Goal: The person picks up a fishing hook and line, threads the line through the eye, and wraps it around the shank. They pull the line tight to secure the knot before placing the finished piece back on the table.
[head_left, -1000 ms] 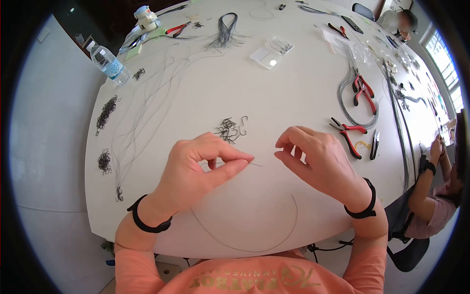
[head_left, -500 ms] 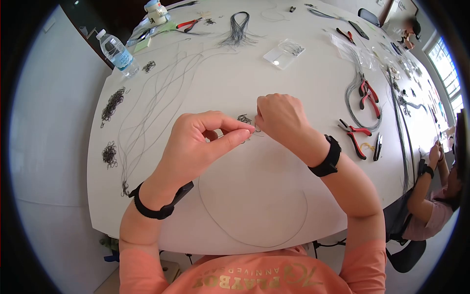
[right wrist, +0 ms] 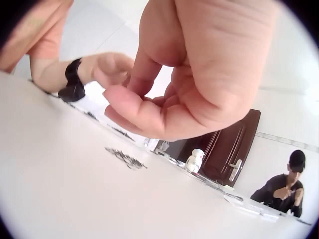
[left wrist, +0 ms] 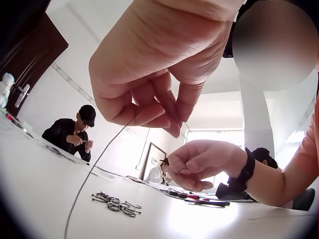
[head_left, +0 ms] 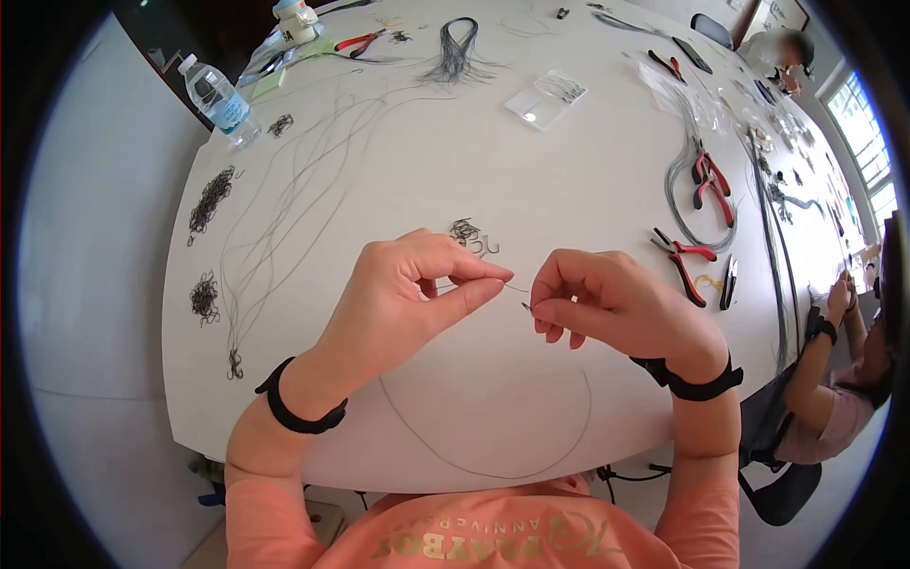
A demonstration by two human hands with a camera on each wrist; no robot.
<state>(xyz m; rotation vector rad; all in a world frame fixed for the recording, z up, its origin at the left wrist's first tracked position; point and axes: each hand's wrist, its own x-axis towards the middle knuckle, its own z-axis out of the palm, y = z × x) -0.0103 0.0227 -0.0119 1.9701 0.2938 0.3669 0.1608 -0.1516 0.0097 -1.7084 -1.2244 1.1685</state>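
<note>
The left hand (head_left: 417, 289) pinches a thin line between thumb and forefinger, its short end sticking out to the right. From this hand the line (left wrist: 84, 184) hangs down, curving in a wide loop near the table's front edge. Just right of that end, the right hand (head_left: 621, 308) pinches a small dark hook (head_left: 526, 306) whose tip shows at the fingertips. The hands are slightly apart. Beyond the left fingertips lies a small pile of dark hooks (head_left: 464, 230).
Dark hook piles (head_left: 210, 201) and loose lines lie on the left, beside a water bottle (head_left: 223, 102). Red-handled pliers (head_left: 684, 266) and cutters (head_left: 729, 283) are at right. A clear box (head_left: 547, 100) stands farther back. Other people sit around the table.
The right hand went to the hook pile, then came back toward the body with a hook in its fingertips. The left hand moved forward and then slightly back, still pinching the line.
</note>
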